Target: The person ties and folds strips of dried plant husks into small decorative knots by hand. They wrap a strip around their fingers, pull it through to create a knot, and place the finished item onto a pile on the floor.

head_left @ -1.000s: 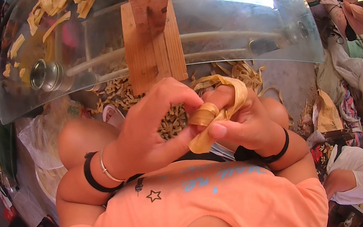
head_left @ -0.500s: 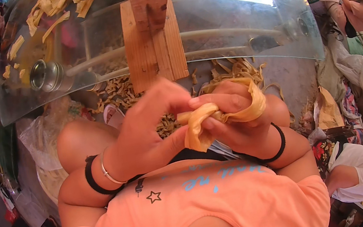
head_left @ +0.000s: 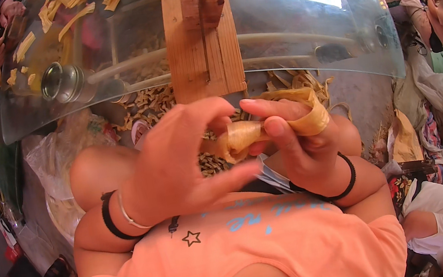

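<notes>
Between my hands is a flat, yellowish dried plant-fibre strip [head_left: 307, 96], wrapped into a small loop at its left end. My right hand [head_left: 310, 147] pinches the strip between thumb and fingers, and its free length curves round over the back of the fingers. Close to the looped end, my left hand [head_left: 173, 163] has its thumb stretched apart from its curled fingers. It looks a little blurred, and its fingertips are partly hidden.
A glass-topped table [head_left: 297, 28] stands ahead, with a wooden block stand [head_left: 202, 37] on its near edge. More strips [head_left: 77, 16] lie on the glass at far left. Cut scraps [head_left: 147, 107] cover the floor beneath. Plastic bags [head_left: 62, 158] lie at left; other people sit at both sides.
My left hand has let go of the strip's looped end, and its thumb has swung away from the fingers. The loop now lies more sideways in my right hand. The view has shifted slightly.
</notes>
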Demonstrator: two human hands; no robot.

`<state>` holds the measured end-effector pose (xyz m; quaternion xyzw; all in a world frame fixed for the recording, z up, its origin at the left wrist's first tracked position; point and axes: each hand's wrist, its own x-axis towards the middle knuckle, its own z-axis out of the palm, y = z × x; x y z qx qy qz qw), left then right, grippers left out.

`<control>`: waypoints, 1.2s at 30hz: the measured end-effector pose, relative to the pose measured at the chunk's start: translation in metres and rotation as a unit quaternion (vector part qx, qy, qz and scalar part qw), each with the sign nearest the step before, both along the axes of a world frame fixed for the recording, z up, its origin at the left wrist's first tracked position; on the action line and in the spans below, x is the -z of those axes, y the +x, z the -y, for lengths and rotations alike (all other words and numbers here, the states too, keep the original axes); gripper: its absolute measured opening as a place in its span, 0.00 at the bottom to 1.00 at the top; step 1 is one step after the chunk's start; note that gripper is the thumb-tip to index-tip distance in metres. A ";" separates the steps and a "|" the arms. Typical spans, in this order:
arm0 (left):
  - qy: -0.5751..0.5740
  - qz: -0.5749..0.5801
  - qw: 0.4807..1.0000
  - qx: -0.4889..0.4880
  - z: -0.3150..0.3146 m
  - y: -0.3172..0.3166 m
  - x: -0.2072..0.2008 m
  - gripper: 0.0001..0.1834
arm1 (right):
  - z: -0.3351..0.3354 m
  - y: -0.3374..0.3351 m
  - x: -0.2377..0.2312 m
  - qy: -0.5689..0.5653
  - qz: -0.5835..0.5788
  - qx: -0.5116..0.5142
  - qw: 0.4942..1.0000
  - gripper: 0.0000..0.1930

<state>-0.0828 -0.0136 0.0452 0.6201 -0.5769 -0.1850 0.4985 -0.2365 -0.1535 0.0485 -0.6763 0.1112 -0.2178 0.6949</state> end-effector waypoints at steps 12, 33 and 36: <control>-0.094 -0.051 0.993 0.056 0.000 -0.006 0.013 0.21 | 0.016 0.008 -0.009 0.312 0.020 -0.109 0.944 0.18; -0.063 -0.433 0.893 0.106 -0.008 0.003 0.006 0.25 | 0.033 0.000 0.005 -0.021 -0.300 -0.343 0.890 0.20; -0.033 -0.395 0.913 0.100 -0.002 0.002 0.011 0.22 | 0.033 0.011 -0.003 0.004 -0.133 -0.207 0.969 0.22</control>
